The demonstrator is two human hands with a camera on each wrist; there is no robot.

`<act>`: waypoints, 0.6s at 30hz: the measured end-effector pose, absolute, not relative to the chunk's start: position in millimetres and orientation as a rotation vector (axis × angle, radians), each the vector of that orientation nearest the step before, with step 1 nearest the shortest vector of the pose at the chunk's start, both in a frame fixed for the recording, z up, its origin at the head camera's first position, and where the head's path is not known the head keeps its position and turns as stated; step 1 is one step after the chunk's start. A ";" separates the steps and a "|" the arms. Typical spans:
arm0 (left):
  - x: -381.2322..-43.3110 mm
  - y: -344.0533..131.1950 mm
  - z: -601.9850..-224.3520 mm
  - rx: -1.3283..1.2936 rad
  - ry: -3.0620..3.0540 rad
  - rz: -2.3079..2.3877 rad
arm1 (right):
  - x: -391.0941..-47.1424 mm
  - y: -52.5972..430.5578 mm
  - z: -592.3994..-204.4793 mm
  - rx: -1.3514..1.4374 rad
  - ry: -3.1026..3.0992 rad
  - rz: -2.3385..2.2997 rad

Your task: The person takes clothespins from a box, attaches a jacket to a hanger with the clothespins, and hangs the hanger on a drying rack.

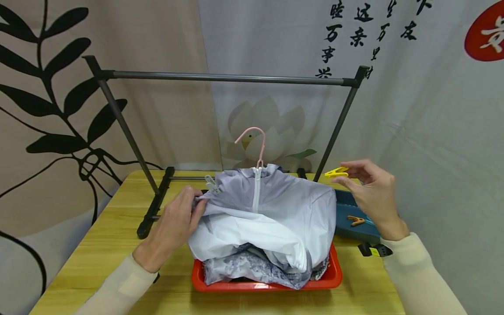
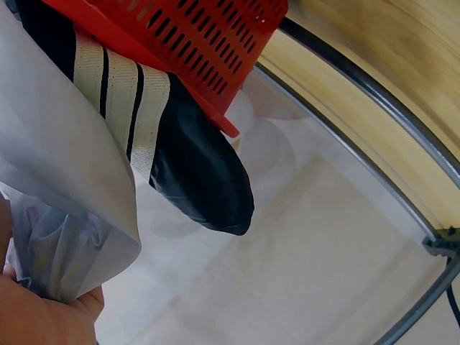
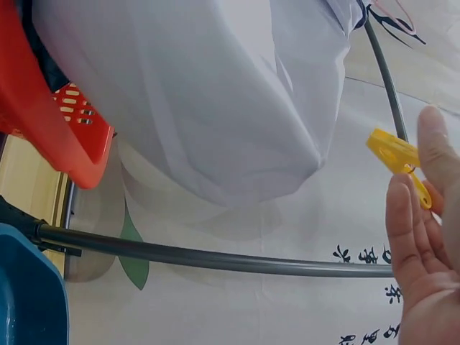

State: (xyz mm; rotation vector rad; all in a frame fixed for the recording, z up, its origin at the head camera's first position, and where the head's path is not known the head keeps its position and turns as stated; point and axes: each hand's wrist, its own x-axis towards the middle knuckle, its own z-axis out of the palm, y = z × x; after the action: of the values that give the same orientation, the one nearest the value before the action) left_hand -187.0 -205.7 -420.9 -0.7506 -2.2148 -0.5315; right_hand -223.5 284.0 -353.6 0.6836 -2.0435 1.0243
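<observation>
A light grey and white zip-front jacket (image 1: 275, 201) hangs on a pink hanger (image 1: 256, 131) above a red basket (image 1: 267, 286). My left hand (image 1: 175, 223) pinches the jacket's shoulder at the left, beside a grey clothespin (image 1: 211, 184) clipped there. In the left wrist view the fabric bunches against the fingers of that hand (image 2: 43, 313). My right hand (image 1: 372, 188) is raised to the right of the jacket, apart from it. Between its thumb and fingers it pinches a yellow clothespin (image 1: 336, 172), also visible in the right wrist view (image 3: 395, 152).
Patterned grey clothes (image 1: 252, 267) fill the basket. Behind the jacket stands a dark metal rack (image 1: 224, 77) on the wooden table (image 1: 110, 245). At the right, a blue tray (image 1: 342, 225) holds an orange clothespin (image 1: 355, 220). A printed curtain hangs behind everything.
</observation>
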 end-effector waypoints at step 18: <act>-185.9 -205.6 -419.6 -0.749 -2.215 -0.527 | -225.6 263.4 -354.2 0.759 -2.021 1.064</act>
State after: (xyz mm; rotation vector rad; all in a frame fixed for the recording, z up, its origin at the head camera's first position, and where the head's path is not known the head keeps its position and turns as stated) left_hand -185.9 -205.6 -419.6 -0.7490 -2.2151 -0.5274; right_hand -225.6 263.4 -354.2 0.7586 -2.0208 1.0639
